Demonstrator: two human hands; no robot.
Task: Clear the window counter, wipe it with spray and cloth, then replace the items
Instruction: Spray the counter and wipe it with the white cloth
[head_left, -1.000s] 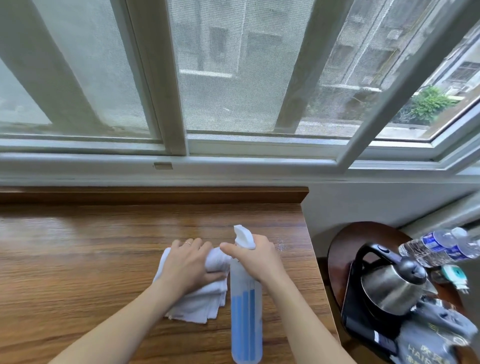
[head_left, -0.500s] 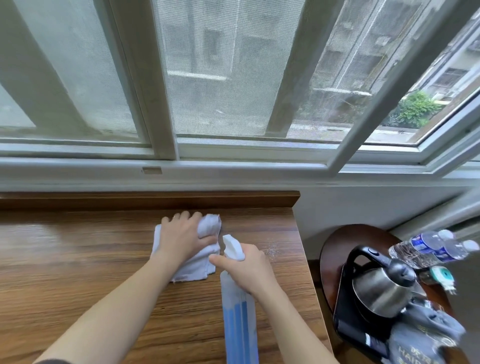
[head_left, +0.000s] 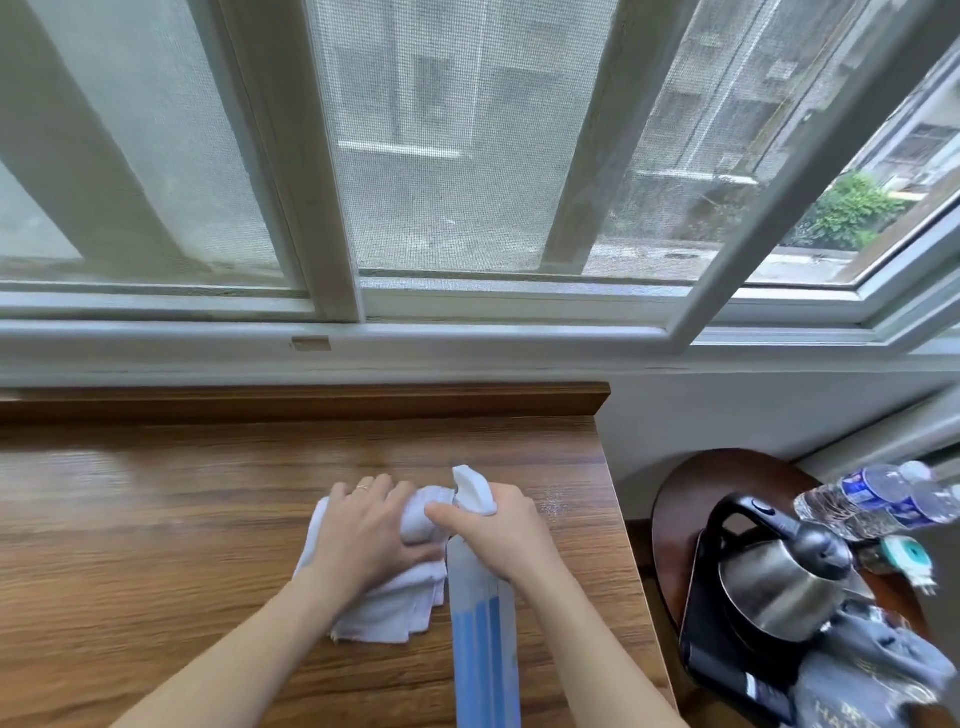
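Cloth, white and folded in loose layers, sits low and centre in the frame on the wooden surface, and the left hand presses flat on it with fingers spread and relaxed: the wiping step looks to be in hand. Just right of it, the right hand curls its fingers round the neck of the blue spray bottle, white nozzle aimed toward the window, near faint droplets at the surface's right edge. Next move, I'd judge, calls for sweeping the cloth over that wet patch; kettle and water bottles wait on the side table at lower right.
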